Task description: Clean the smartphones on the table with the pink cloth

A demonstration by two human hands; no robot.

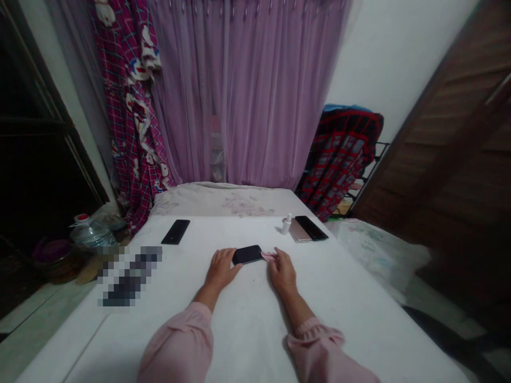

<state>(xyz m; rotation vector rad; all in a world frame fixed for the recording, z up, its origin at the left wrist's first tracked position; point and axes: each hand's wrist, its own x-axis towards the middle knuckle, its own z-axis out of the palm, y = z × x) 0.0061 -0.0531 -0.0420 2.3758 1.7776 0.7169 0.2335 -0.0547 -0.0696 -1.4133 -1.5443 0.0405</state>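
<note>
A dark phone (pixel 247 255) lies sideways on the white table, its black face up. My left hand (pixel 222 267) grips the phone's left end between thumb and fingers. At its right end, my right hand (pixel 283 271) pinches a small pink cloth (pixel 269 256), which touches or nearly touches the phone's edge. A small white bottle (pixel 286 224) stands upright beyond my right hand. Beside it lie a rose-gold phone (pixel 299 231) and a black phone (pixel 312 228), side by side.
Another black phone (pixel 176 232) lies at the table's far left. A pixelated dark object (pixel 131 276) is nearer on the left. The white table (pixel 239 340) ends before purple curtains (pixel 271 96). A water jug (pixel 91 234) stands left of the table.
</note>
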